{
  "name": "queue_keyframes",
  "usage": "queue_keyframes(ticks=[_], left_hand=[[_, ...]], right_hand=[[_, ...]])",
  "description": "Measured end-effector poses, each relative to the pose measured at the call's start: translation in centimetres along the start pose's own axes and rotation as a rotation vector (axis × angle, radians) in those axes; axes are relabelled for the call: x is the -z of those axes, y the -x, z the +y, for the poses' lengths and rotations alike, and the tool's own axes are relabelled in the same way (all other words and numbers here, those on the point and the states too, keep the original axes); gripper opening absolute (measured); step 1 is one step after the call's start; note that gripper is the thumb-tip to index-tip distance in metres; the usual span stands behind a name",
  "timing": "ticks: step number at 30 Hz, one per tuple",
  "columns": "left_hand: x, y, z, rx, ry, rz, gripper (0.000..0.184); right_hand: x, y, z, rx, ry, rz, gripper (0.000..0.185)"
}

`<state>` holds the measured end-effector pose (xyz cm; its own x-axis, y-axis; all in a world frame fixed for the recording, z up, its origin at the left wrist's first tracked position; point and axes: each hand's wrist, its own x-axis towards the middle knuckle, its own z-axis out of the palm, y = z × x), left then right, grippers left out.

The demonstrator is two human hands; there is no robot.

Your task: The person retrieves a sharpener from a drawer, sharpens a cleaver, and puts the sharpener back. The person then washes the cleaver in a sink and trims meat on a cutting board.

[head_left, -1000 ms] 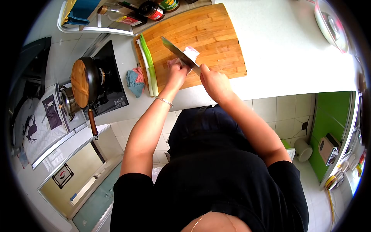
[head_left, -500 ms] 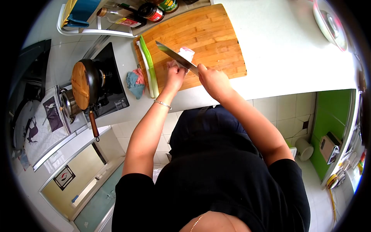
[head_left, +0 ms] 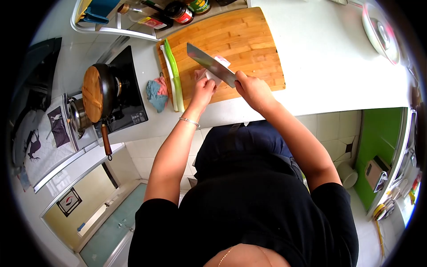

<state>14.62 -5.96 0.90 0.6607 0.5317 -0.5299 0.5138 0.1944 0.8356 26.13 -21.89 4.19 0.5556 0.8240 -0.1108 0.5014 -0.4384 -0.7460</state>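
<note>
My right hand is closed round the handle of a wide-bladed kitchen knife. The blade slants up and left over the wooden cutting board. Beneath and beside the blade lies a pale pink-and-white piece, raw meat by its look, partly covered by the knife. My left hand pinches its near side with bent fingers. Whether the edge touches the piece I cannot tell. A long green-and-white scallion stalk rests along the board's left side.
Left of the board are a crumpled blue-and-pink cloth and a black stove with a wood-lidded pan. Bottles and jars stand on a rack behind. A white bowl sits far right on the counter.
The knife and my right hand have shifted slightly right, and more of the blade's flat side shows. My left hand stays on the pink-and-white piece. The whole view has moved a little.
</note>
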Motion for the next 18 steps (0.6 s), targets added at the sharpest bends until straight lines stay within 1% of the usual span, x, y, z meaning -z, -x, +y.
queue_keyframes(ticks=[3,9,12,15,17,18], left_hand=[[-0.3,0.1,0.0,0.010,0.026,0.005,0.018],[-0.4,0.1,-0.3,-0.035,0.028,0.030,0.020],[-0.1,0.1,-0.8,-0.049,0.017,-0.002,0.020],[-0.3,0.1,-1.3,-0.066,-0.026,0.001,0.019],[-0.2,-0.1,-1.8,-0.144,-0.092,-0.036,0.019],[0.0,-0.1,-2.0,-0.144,-0.092,-0.038,0.019]], right_hand=[[0.1,0.7,-0.1,0.010,-0.015,0.037,0.012],[0.0,1.9,-0.7,-0.068,0.000,-0.032,0.014],[-0.3,2.5,-1.0,-0.049,-0.027,0.026,0.014],[-0.7,2.7,-1.3,-0.085,0.015,-0.002,0.011],[-0.7,2.7,-1.6,-0.083,0.023,-0.002,0.011],[-0.8,2.6,-1.7,-0.081,0.028,-0.003,0.011]])
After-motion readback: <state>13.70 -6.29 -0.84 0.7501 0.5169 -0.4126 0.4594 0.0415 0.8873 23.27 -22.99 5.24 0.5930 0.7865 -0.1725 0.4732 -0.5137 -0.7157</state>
